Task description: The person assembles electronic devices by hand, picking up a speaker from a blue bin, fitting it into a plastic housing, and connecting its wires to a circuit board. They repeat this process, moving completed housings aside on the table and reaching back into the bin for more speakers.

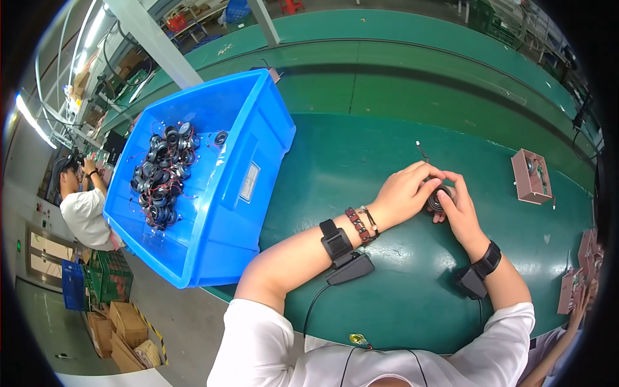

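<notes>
Between my two hands, above the green tabletop point(348, 187), is a small round black speaker point(438, 199). My left hand point(406, 193) closes on it from the left with thumb and fingers. From the other side, my right hand point(463, 209) curls its fingers round it. A thin dark red wire with a white plug point(420, 147) sticks out beyond my left fingers. To the left, a large blue bin point(222, 213) stands tilted toward the table's edge, with a heap of similar speakers point(161, 174) and their wires inside.
At the right stands an open pinkish box point(532, 184) with parts and a wire inside. More pinkish boxes point(570, 290) lie at the far right by another person's hand point(580, 306). A small yellow round part point(356, 338) is near the front edge. Another person point(84, 206) stands far left.
</notes>
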### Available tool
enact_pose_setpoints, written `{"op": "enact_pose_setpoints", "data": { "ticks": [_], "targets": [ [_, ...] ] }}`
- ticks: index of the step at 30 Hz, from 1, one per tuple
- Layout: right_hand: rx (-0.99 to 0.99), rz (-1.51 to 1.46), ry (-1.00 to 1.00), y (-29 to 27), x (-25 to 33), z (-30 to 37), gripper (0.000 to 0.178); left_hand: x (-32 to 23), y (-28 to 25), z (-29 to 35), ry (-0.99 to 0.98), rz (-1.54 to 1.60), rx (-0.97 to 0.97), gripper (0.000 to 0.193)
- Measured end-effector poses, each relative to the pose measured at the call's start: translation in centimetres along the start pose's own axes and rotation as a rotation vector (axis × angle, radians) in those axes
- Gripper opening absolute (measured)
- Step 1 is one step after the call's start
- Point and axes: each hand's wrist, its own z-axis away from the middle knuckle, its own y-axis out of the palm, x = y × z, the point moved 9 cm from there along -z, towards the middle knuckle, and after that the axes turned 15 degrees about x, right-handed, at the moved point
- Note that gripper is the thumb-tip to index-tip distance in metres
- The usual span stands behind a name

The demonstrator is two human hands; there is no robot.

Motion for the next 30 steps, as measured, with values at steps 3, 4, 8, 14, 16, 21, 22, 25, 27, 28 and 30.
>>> {"op": "enact_pose_setpoints", "data": {
  "ticks": [3, 4, 8, 14, 16, 21, 22, 25, 27, 28, 30],
  "targets": [
    [-0.001, 0.019, 0.005, 0.0, 0.2, 0.0, 0.034, 0.0, -0.2, -0.1, 0.016, -0.038, -0.01, 0.014],
    [0.003, 0.03, 0.008, 0.1, 0.1, 0.0, 0.034, 0.0, -0.4, -0.1, 0.02, -0.071, -0.014, 0.014],
    [0.011, 0.06, 0.025, 0.1, 0.1, 0.0, 0.033, 0.0, -0.5, 0.0, 0.021, -0.124, -0.021, 0.012],
    [0.002, 0.081, 0.019, 0.3, 0.1, 0.2, 0.031, -0.3, -1.0, 0.3, 0.049, 0.065, -0.123, 0.008],
    [-0.011, 0.105, 0.02, 0.2, 0.2, 0.4, 0.03, -0.4, -1.0, 0.3, 0.062, 0.057, -0.134, 0.008],
    [-0.001, 0.141, 0.064, 0.3, 0.5, 0.0, 0.034, 0.1, -2.3, 0.4, 0.08, -0.012, -0.21, 0.008],
    [-0.033, 0.146, 0.082, -0.1, 0.4, 0.0, 0.034, 0.1, -2.4, 0.4, 0.079, 0.044, -0.221, 0.008],
    [-0.03, 0.214, -0.016, -0.2, 0.4, -0.4, 0.038, 0.2, -2.4, 0.3, 0.139, 0.092, -0.224, 0.009],
    [-0.038, 0.346, -0.185, 0.1, 1.6, -0.4, 0.041, -0.1, -2.4, 0.4, 0.19, 0.064, -0.235, 0.011],
    [-0.049, 0.353, -0.178, -0.2, 1.6, -0.2, 0.041, -0.1, -2.2, 0.4, 0.197, 0.081, -0.219, 0.01],
    [-0.018, 0.265, -0.176, 0.1, 1.3, -0.3, 0.042, -0.3, -2.2, 0.6, 0.205, 0.102, -0.201, 0.01]
  ]
}}
